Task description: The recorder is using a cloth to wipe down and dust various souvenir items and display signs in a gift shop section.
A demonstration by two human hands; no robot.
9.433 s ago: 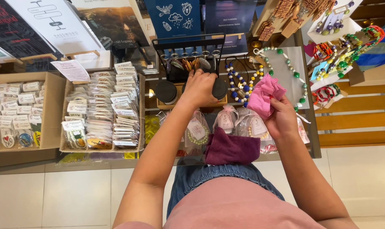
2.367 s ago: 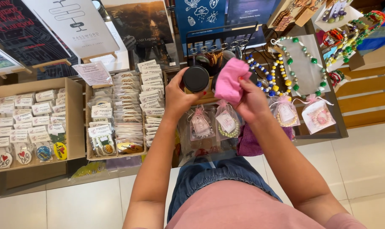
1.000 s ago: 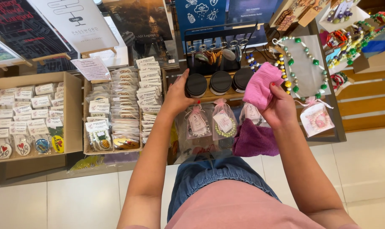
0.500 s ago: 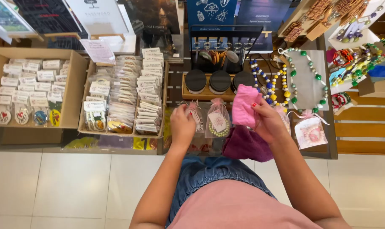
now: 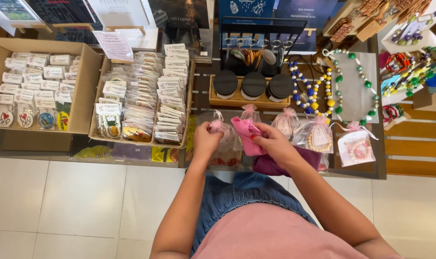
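Craft stall bench (image 5: 371, 165): two hands at the front edge, among small gift bags.

Left hand (image 5: 207, 140) closed around a sheer gift bag (image 5: 217, 127) with a pink ribbon tie; right hand (image 5: 274, 143) pinching a folded pink cloth (image 5: 245, 133) between thumb and fingers, just beside the left, above a purple cloth (image 5: 271, 165) lying on the bench. Further sheer bags (image 5: 318, 136) stand to the right, each holding a beaded bracelet. Wooden tray (image 5: 238, 100) behind: three round black-lidded tins (image 5: 253, 85) in a row. Shallow cardboard tray (image 5: 187, 115), centre-left: rows of packeted items on white cards. Deeper cardboard box (image 5: 86, 86), far left: small white-labelled packets and round badges. Beaded necklaces (image 5: 342, 86) laid flat at right.
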